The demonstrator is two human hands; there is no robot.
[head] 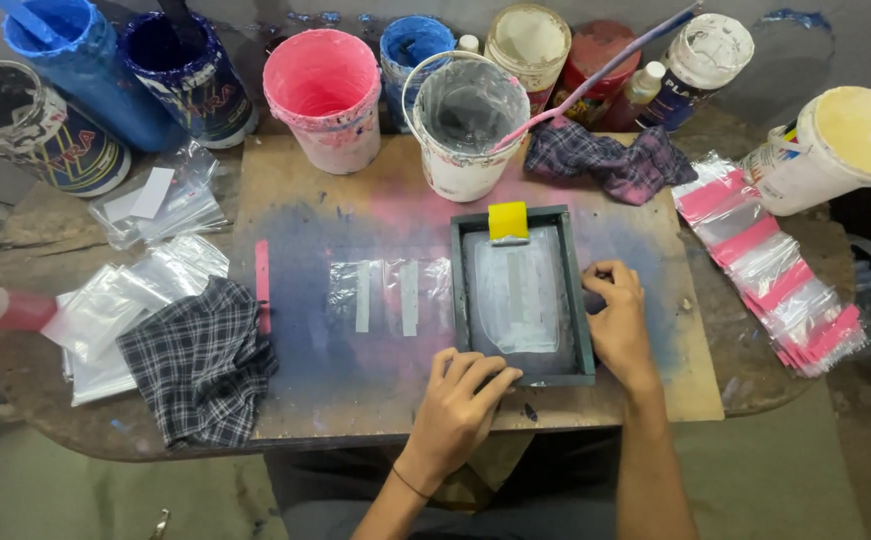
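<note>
**Both hands steadied the printing frame on the board**

The left hand pressed flat, fingers spread, on the near edge of the dark screen frame; the right hand gripped its right rail. A yellow squeegee rested at the frame's far end, beyond both hands. Left of the frame lay clear bags with white strips, seemingly already printed. More bags, marked pink, were stacked right of the right hand. Farther off stood paint tubs, including a pink bucket.

Worn round table, grey floor, dim light
</note>
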